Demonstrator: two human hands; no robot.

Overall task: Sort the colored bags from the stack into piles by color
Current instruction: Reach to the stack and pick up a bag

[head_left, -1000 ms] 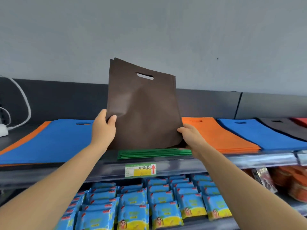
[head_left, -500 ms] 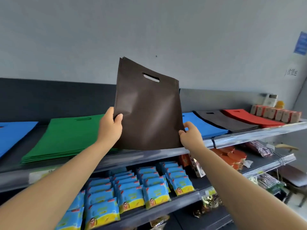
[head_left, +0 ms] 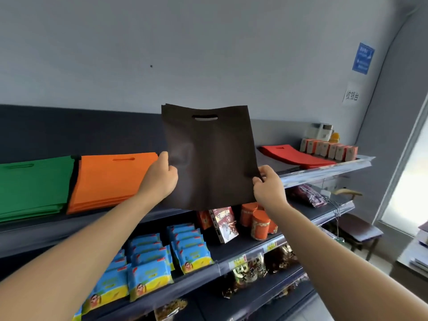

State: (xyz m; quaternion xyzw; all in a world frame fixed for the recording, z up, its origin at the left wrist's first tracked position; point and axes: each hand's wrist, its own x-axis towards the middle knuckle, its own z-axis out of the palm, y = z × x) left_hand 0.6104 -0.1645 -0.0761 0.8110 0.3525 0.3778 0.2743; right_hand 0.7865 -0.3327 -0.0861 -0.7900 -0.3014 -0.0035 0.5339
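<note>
I hold the dark brown bags upright over the top shelf, left hand pinching their left edge and right hand pinching the lower right corner. The green pile, orange pile and red pile already lie sorted, left to right. I judge these bags still need laying down.

A: The brown bag is looking like matt, non-woven cloth, slightly fuzzy.
B: The orange pile, green pile and red pile are showing the same dull fabric.
A: The shelf rail is gleaming like smooth metal.
B: The blue snack packets are shining as glossy plastic film, and the wall is reading as flat, matt paint.
</note>
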